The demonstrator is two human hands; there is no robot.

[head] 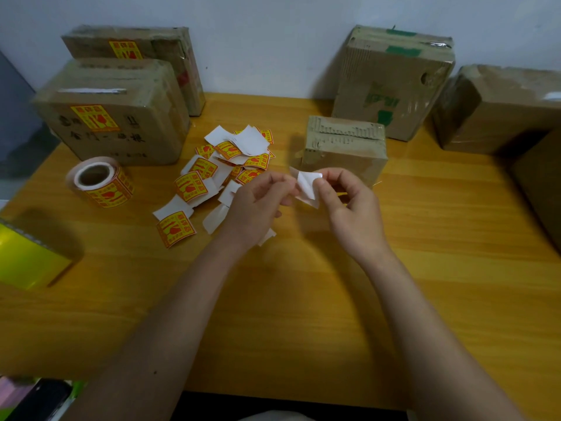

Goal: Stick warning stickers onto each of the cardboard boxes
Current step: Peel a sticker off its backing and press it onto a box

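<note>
Wooden table (303, 299): cardboard boxes (112, 123), sticker roll (100, 182), loose stickers (212, 177).

Even, moderately bright indoor light is cast from above. Soft, diffuse shadows are thrown on the wooden table (425, 268) beneath the forearms and beside the boxes. Glare is seen on the yellow-green object (27, 256) at nine o'clock and on the tape at two o'clock. Wide-angle bending is noticed towards the edges, where detail is softened; the centre is rendered slightly soft.
</note>
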